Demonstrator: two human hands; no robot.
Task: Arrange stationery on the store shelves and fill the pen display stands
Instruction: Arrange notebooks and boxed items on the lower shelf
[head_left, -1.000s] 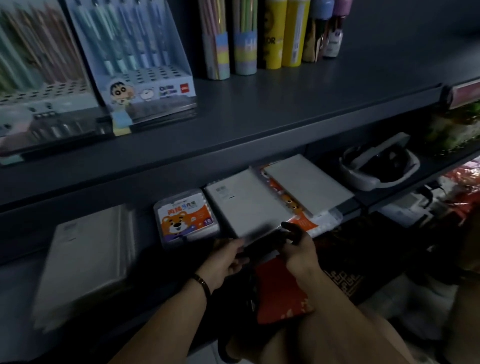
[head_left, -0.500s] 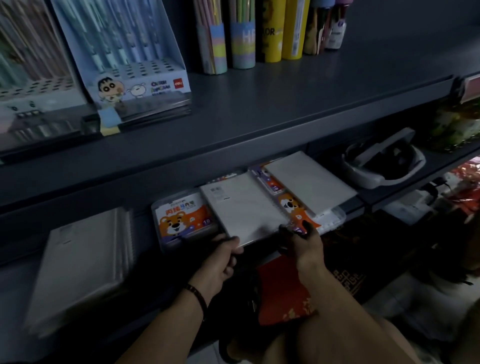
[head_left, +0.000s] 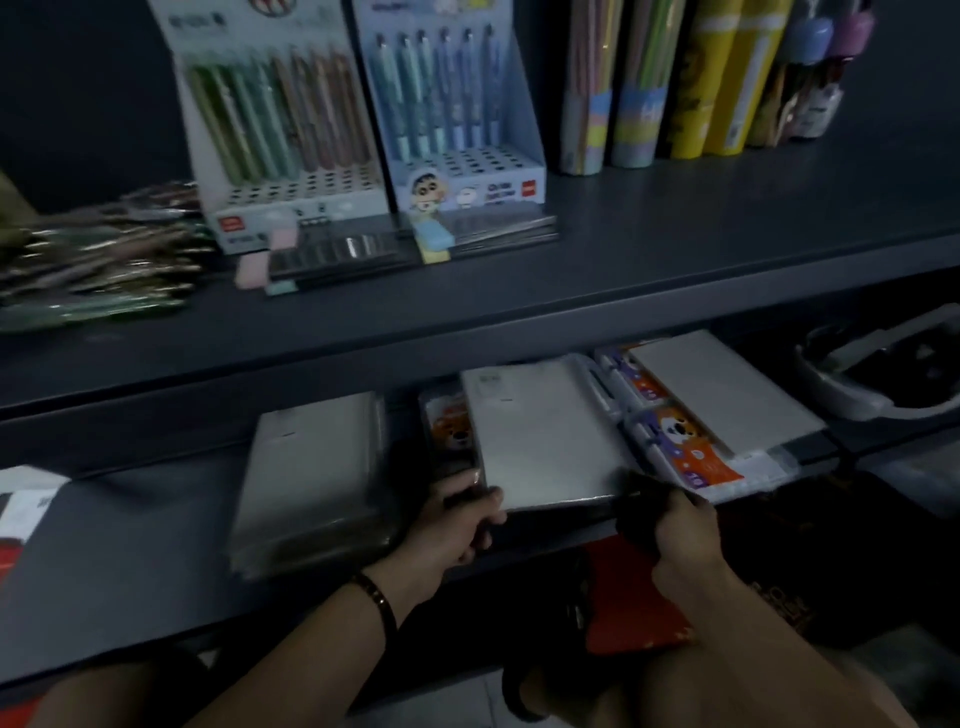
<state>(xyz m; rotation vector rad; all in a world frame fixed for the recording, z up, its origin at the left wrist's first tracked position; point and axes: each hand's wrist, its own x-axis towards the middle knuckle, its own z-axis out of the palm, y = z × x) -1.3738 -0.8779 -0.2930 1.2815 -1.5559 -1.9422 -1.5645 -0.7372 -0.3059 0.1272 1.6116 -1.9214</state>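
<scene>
- Our left hand (head_left: 457, 525) pinches the grey notebook (head_left: 540, 436) at its near left corner, thumb on top.
- Our right hand (head_left: 670, 527) curls round its near right corner.
- The notebook lies on the lower shelf (head_left: 130, 545), overlapping the orange tiger boxes (head_left: 691, 457).

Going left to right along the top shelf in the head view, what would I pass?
Pile of loose pens, green-and-pink pen display stand, blue cartoon pen display stand, pastel pencil tubes, yellow tubes, small capped bottles.
</scene>
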